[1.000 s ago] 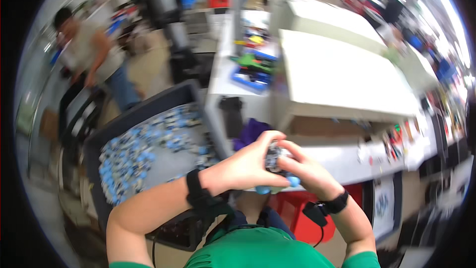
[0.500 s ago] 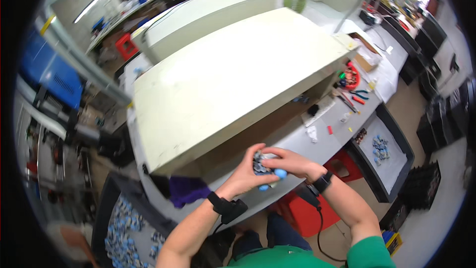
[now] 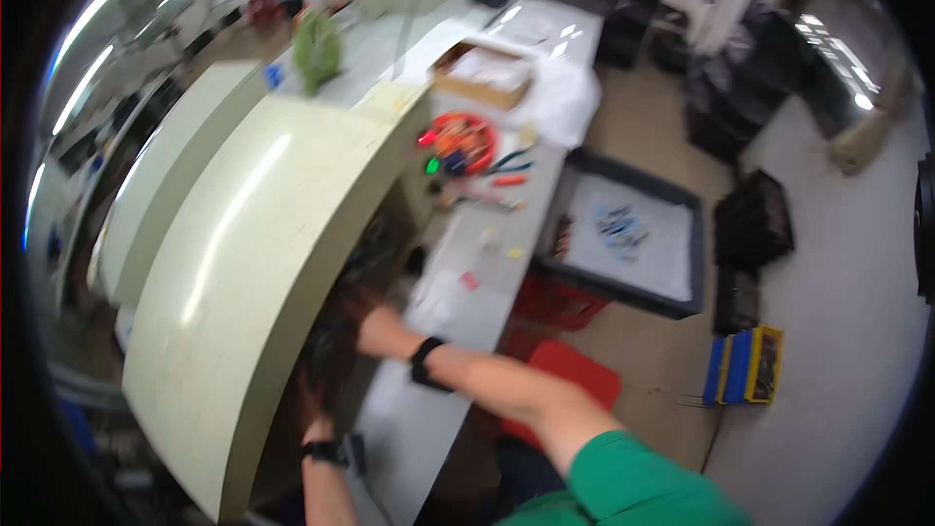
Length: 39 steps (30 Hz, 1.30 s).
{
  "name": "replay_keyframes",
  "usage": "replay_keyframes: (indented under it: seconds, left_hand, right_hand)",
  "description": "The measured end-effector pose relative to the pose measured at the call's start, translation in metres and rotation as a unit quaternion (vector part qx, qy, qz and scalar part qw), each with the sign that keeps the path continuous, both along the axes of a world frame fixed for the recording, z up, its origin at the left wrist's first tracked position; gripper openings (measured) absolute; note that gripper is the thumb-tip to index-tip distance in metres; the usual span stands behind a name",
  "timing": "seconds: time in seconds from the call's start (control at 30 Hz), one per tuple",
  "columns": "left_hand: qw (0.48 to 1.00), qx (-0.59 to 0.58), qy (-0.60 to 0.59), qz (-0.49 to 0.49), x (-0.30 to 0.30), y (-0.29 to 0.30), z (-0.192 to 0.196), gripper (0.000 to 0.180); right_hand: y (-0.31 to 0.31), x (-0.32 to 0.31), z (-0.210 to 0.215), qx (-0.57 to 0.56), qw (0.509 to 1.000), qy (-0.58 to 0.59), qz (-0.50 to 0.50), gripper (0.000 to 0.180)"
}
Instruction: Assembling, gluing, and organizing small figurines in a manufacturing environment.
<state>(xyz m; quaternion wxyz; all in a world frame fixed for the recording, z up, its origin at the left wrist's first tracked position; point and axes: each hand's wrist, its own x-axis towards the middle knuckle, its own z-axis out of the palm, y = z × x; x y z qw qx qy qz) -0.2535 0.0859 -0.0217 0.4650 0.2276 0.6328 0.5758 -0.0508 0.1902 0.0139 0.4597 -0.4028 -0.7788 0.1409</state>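
**Both hands under the shelf hood**

Person in green sleeves leans over the long grey workbench (image 3: 487,292). Both hands go in under the big pale-green shelf hood (image 3: 243,263), into the dark space w/ blurry dark items (image 3: 336,331).

Right hand (image 3: 375,329), black wristband, sits at the hood's open edge, fingers turned in toward the dark stuff. Can't tell how closed the grip is or if it has hold of anything: too blurred.

Left hand (image 3: 310,407), also w/ a black band, is lower down, further under the hood, fingers up in shadow. Grip not readable either.

Beyond the hood along the bench: red round tray (image 3: 463,141) of small tools, then a cardboard box (image 3: 482,73). Right of the bench, well away from the hood, a black floor tray (image 3: 628,244) w/ small parts.
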Motion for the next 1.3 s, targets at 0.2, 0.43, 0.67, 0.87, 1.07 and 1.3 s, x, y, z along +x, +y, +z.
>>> replay_keyframes:
  seconds: [0.2,0.43,0.67,0.87,1.07,1.3]
  left_hand:
    - [0.924,-0.070,0.375,-0.033,0.064,-0.013,0.035,0.082]
    - [0.866,-0.122,0.315,-0.368,0.075,-0.124,0.136,0.067]
    - [0.949,-0.063,0.098,-0.293,0.004,-0.297,0.309,0.048]
    - [0.894,-0.302,0.299,0.140,-0.126,-0.513,0.259,0.052]
    - [0.832,-0.508,0.214,0.066,-0.172,-0.672,0.227,0.107]
    - [0.840,-0.480,0.253,0.009,-0.189,-0.657,0.194,0.122]
  right_hand:
    - [-0.022,0.069,0.004,-0.052,0.954,-0.273,0.112,0.046]
    - [-0.032,0.066,0.006,-0.124,0.965,-0.167,0.160,0.040]
    - [-0.033,0.216,0.071,-0.368,0.860,-0.305,0.176,0.015]
    - [-0.191,-0.017,0.235,-0.354,0.768,-0.273,0.458,0.021]
    - [-0.326,-0.208,0.259,-0.170,0.582,-0.312,0.732,0.033]
    - [-0.405,-0.382,0.138,-0.121,0.710,-0.461,0.519,0.068]
